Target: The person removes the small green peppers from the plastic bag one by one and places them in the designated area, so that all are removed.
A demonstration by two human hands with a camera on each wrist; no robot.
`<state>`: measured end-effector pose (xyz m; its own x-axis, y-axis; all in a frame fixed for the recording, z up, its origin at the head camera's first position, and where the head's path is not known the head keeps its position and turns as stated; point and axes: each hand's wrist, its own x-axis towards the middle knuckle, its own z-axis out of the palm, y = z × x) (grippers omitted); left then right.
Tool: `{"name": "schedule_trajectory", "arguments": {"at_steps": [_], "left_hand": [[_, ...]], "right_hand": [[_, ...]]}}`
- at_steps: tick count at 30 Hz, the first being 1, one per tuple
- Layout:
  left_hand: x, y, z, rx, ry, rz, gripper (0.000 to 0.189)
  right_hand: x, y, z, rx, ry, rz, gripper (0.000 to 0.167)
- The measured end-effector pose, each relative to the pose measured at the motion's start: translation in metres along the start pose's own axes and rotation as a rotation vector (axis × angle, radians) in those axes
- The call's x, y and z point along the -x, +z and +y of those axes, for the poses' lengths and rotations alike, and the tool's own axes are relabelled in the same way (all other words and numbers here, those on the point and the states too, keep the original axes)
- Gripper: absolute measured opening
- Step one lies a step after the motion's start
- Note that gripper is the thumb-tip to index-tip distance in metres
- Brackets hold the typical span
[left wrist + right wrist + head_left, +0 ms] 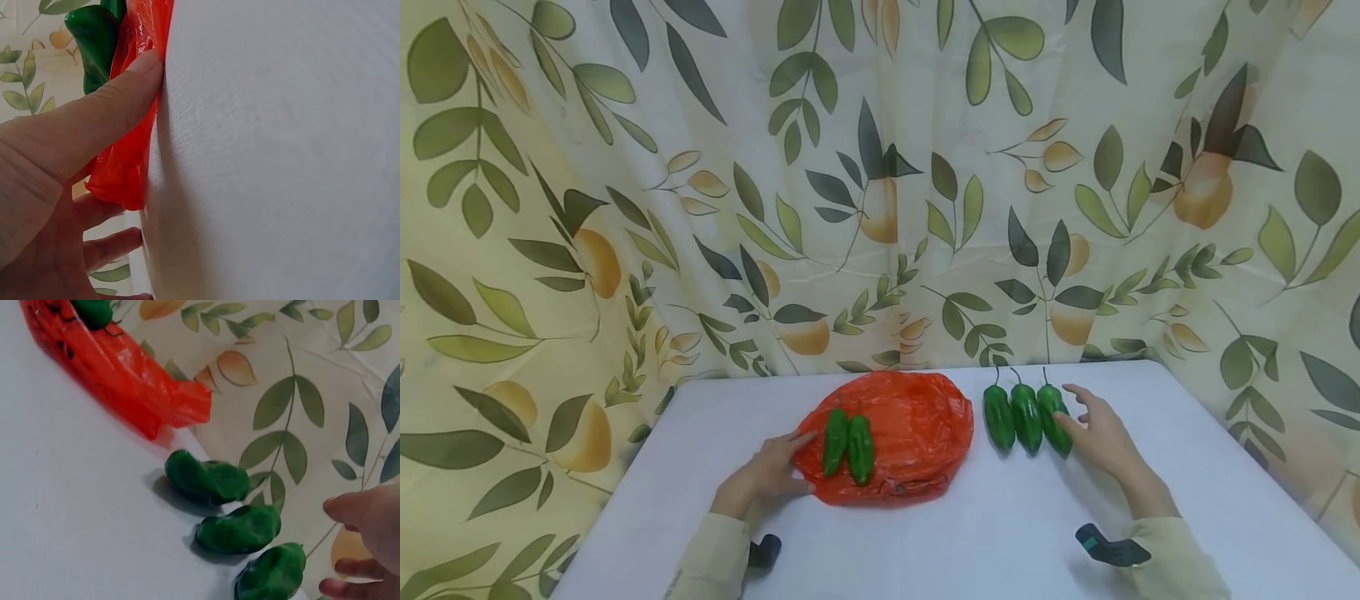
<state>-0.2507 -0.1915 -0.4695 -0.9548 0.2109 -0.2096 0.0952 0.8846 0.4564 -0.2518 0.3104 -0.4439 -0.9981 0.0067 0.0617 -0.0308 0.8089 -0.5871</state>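
Note:
A crumpled red plastic bag point(917, 433) lies flattened on the white table. Two green peppers lie side by side on its left part, a left one point(834, 443) and a right one point(861, 452). My left hand point(767, 468) rests at the bag's left edge; in the left wrist view its thumb touches the red plastic point(122, 169) and the other fingers are spread. To the right of the bag three more peppers lie in a row: left point(998, 419), middle point(1026, 418) and right point(1054, 419). Beside the right one is my right hand point(1103, 429), fingers apart, holding nothing.
The white table point(970, 533) ends at a back edge just behind the bag and the row of peppers. A leaf-and-fruit patterned curtain point(880, 192) hangs behind and on both sides. Dark devices sit at the left wrist point(765, 552) and right wrist point(1111, 548).

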Motion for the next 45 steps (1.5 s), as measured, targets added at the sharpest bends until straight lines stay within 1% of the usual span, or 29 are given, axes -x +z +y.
{"name": "schedule_trajectory", "arguments": {"at_steps": [3, 6, 11, 18, 28, 35, 45], "left_hand": [[0.001, 0.001, 0.002, 0.002, -0.002, -0.006, 0.086], [0.001, 0.002, 0.002, 0.001, -0.001, -0.006, 0.086], [0.001, 0.001, 0.002, -0.002, -0.008, -0.001, 0.086], [-0.001, 0.000, 0.002, -0.007, -0.005, -0.001, 0.087], [-0.003, 0.000, 0.001, -0.009, 0.002, -0.006, 0.088], [0.000, 0.000, 0.001, -0.012, -0.005, -0.012, 0.088], [0.001, -0.002, 0.002, -0.007, 0.003, -0.008, 0.087]], "right_hand": [[0.003, -0.001, -0.007, -0.014, -0.044, 0.055, 0.059], [0.004, 0.000, -0.016, -0.029, -0.069, 0.080, 0.056], [0.006, 0.004, -0.032, -0.043, -0.081, 0.074, 0.055], [0.006, 0.017, -0.048, -0.060, -0.108, 0.062, 0.053], [0.009, 0.041, -0.069, -0.067, -0.213, 0.060, 0.052], [0.011, 0.052, -0.077, -0.056, -0.203, 0.028, 0.053], [0.019, 0.060, -0.092, -0.097, -0.239, 0.000, 0.052]]}}
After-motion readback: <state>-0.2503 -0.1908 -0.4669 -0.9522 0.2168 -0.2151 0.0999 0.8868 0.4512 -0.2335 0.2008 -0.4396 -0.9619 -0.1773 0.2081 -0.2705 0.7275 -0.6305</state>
